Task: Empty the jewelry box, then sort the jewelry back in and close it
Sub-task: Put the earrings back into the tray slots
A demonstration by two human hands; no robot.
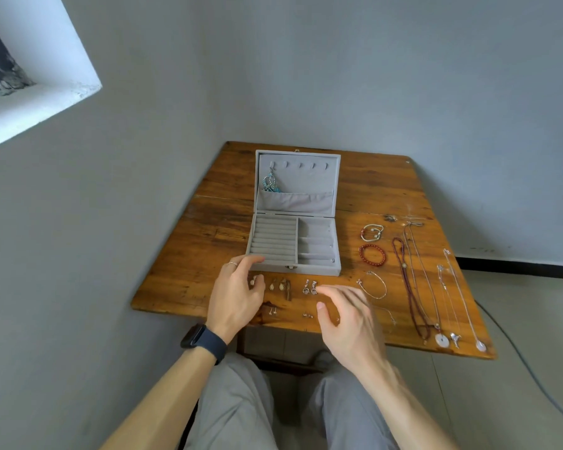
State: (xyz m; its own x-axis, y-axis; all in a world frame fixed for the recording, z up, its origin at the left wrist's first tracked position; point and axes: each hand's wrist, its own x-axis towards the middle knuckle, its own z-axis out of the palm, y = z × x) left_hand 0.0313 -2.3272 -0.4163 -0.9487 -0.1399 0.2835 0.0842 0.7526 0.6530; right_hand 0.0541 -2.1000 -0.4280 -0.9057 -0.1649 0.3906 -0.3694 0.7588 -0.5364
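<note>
Centrally, jewelry box (294, 241): grey, lid propped open, near the middle of the wooden table (208, 241); ring rolls fill its left side, compartments its right.
Lid: turquoise feather earrings (269, 184) hang from the leftmost hook, tips in the pocket.
Left hand (238, 297): fingers loosely spread, gripping nothing visible; index fingertip at the box's front left corner, thumb beside a small earring (252, 280).
Right hand (348, 316): relaxed, fingers slightly apart, index tip just beside a dangling earring pair (309, 287).
Front row: more earrings and studs lie before the box.
Right side: bracelets (372, 254), then necklaces (410, 287), laid out apart.
</note>
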